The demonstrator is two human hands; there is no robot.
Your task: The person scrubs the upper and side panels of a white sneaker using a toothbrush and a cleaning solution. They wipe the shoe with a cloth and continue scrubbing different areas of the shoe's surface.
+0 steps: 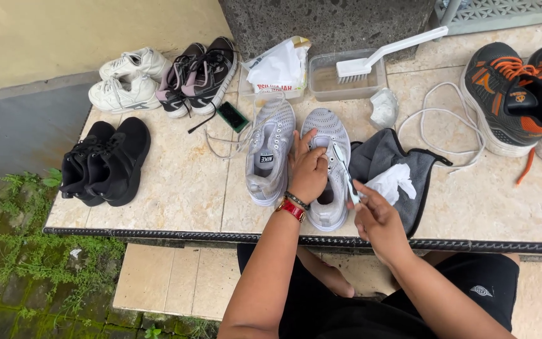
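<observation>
Two light grey mesh sneakers lie side by side on the tiled ledge. My left hand (308,168) rests flat on the right grey sneaker (327,129), holding it down. My right hand (376,213) grips a small toothbrush (344,168) whose head touches that shoe's upper. The left grey sneaker (271,150) lies untouched beside it. A dark grey cloth (381,160) with a crumpled white tissue (393,182) on it lies just right of my right hand.
Black sneakers (105,162), white sneakers (127,80) and a pink-black pair (197,75) sit at left. Orange-black shoes (512,97) are at right, with a white lace (437,116). A scrub brush (377,58) lies across a clear tub (321,85), by a bag (278,68) and phone (233,115).
</observation>
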